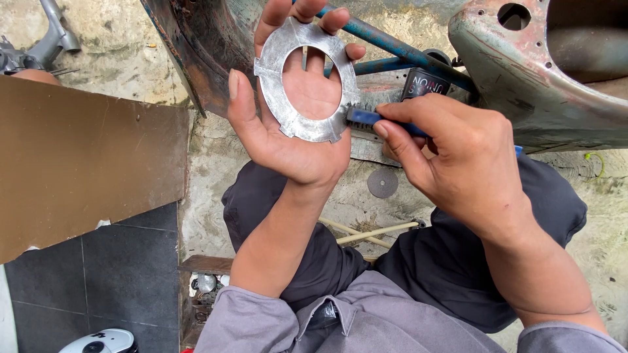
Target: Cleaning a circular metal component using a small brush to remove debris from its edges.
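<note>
— Since the flat metal ring [307, 82] only lies across the open palm of the left hand [288, 124], what keeps it there?

— Not much, I'd say. That hand is spread nearly flat, with the thumb up along the ring's left edge and the fingertips curling over its top edge. Nothing pins it from above. It is held up in the air over the person's lap, above the concrete floor [216, 163], not resting on anything.

— And the right hand [458, 153]?

— Closed tight, thumb and forefinger pinched on a blue-handled tool [369, 119] whose tip touches the ring's lower right edge. I can't tell what kind of tip it has; it's hidden where it meets the metal.

— So where's the risk?

— If the tool pushes sideways harder than the thumb resists, I'd expect the ring to spin or slide off the palm and drop to the floor near the small grey disc [383, 183] between the knees. The ring's notched edges look rough, so a slip could scrape the palm. And if the tip skids off the rim, it points straight at the heel of the left hand.

— Anything close enough to knock?

— The rusty metal frame [523, 78] and the blue tube [392, 47] sit just behind the hands; a jerk upward could hit them.
</note>
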